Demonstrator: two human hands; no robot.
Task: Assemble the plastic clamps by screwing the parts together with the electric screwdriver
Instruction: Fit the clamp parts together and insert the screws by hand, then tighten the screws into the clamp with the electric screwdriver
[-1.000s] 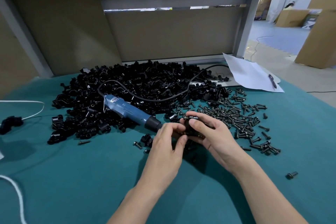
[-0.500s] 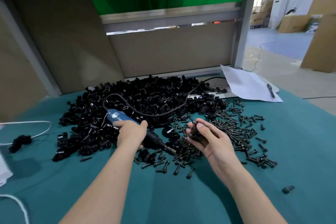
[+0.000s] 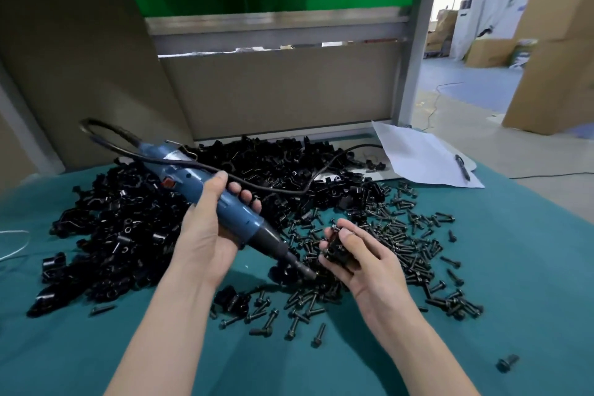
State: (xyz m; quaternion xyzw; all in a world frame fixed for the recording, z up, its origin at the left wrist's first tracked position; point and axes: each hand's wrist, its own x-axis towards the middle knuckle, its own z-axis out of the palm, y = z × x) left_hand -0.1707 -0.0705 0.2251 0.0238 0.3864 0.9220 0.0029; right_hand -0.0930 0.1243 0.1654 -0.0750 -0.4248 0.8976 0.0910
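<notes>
Clamp parts pile (image 3: 199, 203) lies left of the screws (image 3: 401, 244), paper (image 3: 418, 154) behind.

clamps (image 3: 167, 228): glossy black plastic | screws (image 3: 401, 241): dark metal | table cover (image 3: 530, 267): matt teal cloth | sheet (image 3: 414, 154): paper

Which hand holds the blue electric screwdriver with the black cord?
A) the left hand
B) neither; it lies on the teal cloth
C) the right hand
A: the left hand grips the blue electric screwdriver off the table, while the right hand holds a small black plastic clamp.
</notes>
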